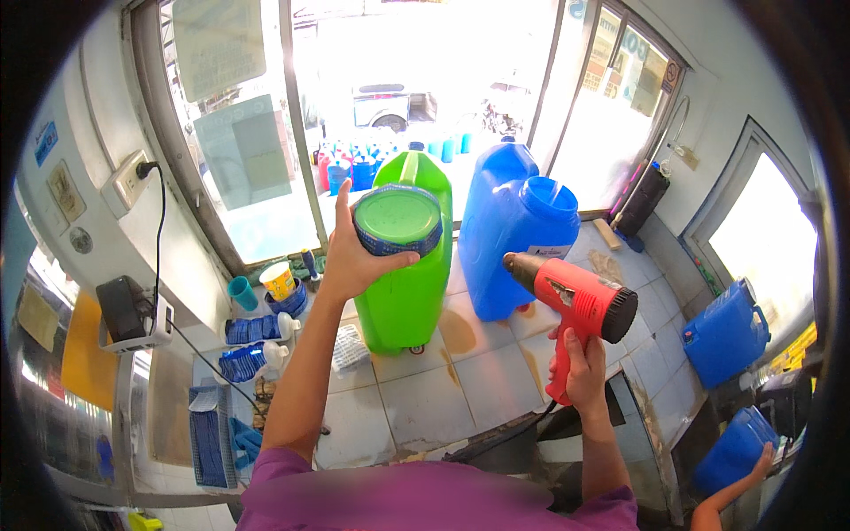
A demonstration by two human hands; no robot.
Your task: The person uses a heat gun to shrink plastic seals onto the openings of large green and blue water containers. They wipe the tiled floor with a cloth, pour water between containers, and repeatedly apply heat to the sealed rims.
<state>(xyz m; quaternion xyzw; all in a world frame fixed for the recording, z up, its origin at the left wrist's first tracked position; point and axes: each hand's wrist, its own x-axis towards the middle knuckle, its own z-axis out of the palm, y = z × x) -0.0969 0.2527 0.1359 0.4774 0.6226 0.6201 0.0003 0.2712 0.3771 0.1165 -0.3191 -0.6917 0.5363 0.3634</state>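
My left hand [352,257] is around the wide green cap [398,218] of a tall bright green water jug [403,305], thumb across its near side and index finger pointing up. A blue printed shrink band [405,243] wraps the cap's edge. In my right hand [580,367] is a red heat gun [575,290], its fingers around the handle. The gun's dark nozzle points left, toward the blue water jug [496,239], which stands upright just right of the green one. That blue jug's wide round mouth [551,190] faces up.
Rolls of blue printed bands [252,329] and a blue basket [210,434] lie left on the tiled counter [416,403]. A black cord [159,239] hangs from the wall outlet. At lower right, another person's hand [763,465] touches a blue jug [730,451].
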